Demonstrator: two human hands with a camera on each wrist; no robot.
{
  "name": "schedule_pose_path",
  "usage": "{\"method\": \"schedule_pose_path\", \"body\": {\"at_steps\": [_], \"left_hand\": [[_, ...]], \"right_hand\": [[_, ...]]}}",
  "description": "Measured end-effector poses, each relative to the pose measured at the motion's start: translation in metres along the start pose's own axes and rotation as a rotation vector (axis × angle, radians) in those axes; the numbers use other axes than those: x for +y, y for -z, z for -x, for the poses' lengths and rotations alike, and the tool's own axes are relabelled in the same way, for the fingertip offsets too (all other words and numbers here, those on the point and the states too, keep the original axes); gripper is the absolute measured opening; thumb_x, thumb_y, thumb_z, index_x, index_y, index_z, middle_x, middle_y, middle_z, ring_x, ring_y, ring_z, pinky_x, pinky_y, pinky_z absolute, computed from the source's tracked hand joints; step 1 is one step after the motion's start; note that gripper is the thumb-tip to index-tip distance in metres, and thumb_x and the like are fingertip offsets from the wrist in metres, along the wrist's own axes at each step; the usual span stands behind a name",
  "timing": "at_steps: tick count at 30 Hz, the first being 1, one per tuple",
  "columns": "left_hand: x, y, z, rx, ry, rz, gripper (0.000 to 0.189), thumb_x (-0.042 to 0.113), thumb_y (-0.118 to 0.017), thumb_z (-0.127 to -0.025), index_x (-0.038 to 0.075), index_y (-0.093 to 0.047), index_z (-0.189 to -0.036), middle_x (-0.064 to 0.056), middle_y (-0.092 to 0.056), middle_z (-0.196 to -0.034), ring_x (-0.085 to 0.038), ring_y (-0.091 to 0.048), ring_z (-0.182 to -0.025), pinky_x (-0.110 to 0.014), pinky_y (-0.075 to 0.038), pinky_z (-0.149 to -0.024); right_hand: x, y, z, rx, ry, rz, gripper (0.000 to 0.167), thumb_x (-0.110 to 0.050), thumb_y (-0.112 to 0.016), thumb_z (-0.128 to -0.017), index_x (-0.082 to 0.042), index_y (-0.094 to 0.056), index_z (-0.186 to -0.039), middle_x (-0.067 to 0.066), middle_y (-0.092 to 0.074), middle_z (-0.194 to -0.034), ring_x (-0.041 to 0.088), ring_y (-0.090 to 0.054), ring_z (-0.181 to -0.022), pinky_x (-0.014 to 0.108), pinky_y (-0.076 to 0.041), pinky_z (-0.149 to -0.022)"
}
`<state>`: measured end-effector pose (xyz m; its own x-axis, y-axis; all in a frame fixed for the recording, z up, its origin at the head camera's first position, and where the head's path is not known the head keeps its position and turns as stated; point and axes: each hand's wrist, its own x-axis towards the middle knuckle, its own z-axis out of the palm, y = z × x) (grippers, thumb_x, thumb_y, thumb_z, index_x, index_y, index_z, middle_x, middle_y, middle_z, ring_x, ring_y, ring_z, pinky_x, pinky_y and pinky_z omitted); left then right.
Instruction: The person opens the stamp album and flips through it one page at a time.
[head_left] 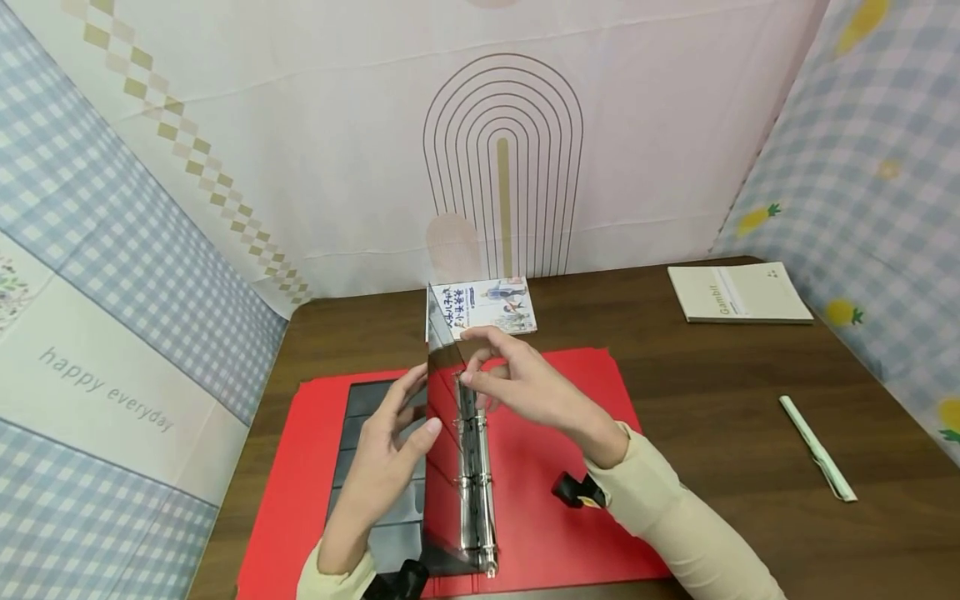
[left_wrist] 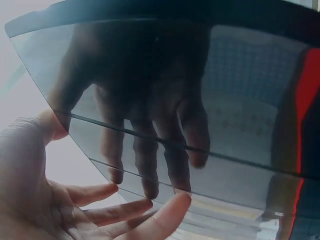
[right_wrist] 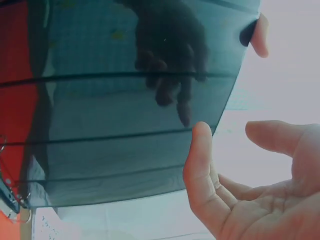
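A red ring binder [head_left: 558, 533] lies open, its metal rings [head_left: 483, 500] along the middle. One dark, glossy pocket page [head_left: 442, 442] stands upright from the rings, with clear pockets divided by dark lines. My left hand [head_left: 382, 458] holds this page by its outer edge, fingers [left_wrist: 137, 207] against the left face and thumb [right_wrist: 261, 37] round the edge. My right hand [head_left: 536, 387] hovers at the page's other side near the top of the rings, thumb and index finger apart, index fingertip [right_wrist: 201, 131] close to the page edge. More pocket pages [head_left: 360, 417] lie flat on the left cover.
Behind the binder lies a white illustrated booklet [head_left: 487, 307], partly covered by the upright page. A pale notebook [head_left: 738, 292] sits at the back right of the wooden table [head_left: 712, 433]. A light green pen [head_left: 817, 450] lies at the right. Patterned cloths hang around the table.
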<state>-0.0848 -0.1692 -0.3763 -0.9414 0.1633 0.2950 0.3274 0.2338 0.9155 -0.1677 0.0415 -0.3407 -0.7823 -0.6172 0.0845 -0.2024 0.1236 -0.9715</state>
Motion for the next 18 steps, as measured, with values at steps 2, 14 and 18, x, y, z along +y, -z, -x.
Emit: {"method": "schedule_pose_path", "body": {"at_steps": [2, 14, 18], "left_hand": [[-0.001, 0.004, 0.002, 0.021, -0.008, -0.005, 0.058, 0.01, -0.058, -0.099, 0.008, -0.04, -0.154, -0.02, -0.047, -0.149, -0.042, -0.061, -0.114, -0.035, -0.058, -0.079], [-0.007, 0.033, 0.023, 0.195, 0.052, -0.073, 0.041, 0.002, -0.06, -0.1, 0.003, -0.056, -0.141, -0.016, -0.059, -0.135, -0.009, -0.059, -0.119, -0.017, -0.046, -0.096], [-0.012, 0.044, 0.031, 0.227, 0.094, -0.093, 0.038, 0.002, -0.06, -0.1, -0.001, -0.057, -0.138, -0.017, -0.06, -0.132, -0.005, -0.06, -0.116, -0.016, -0.047, -0.094]], "right_hand": [[0.003, 0.002, 0.001, 0.007, -0.003, 0.005, 0.05, -0.008, -0.06, -0.1, -0.003, -0.042, -0.146, 0.012, -0.061, -0.105, 0.024, -0.067, -0.071, 0.039, -0.059, -0.07], [0.021, 0.018, 0.006, 0.058, 0.03, 0.022, 0.044, -0.005, -0.061, -0.099, 0.004, -0.048, -0.139, 0.014, -0.059, -0.104, 0.025, -0.068, -0.074, 0.04, -0.058, -0.072], [0.023, 0.019, 0.005, 0.068, 0.033, 0.039, 0.042, -0.004, -0.061, -0.099, 0.001, -0.049, -0.139, 0.013, -0.06, -0.104, 0.025, -0.068, -0.075, 0.043, -0.058, -0.075]]}}
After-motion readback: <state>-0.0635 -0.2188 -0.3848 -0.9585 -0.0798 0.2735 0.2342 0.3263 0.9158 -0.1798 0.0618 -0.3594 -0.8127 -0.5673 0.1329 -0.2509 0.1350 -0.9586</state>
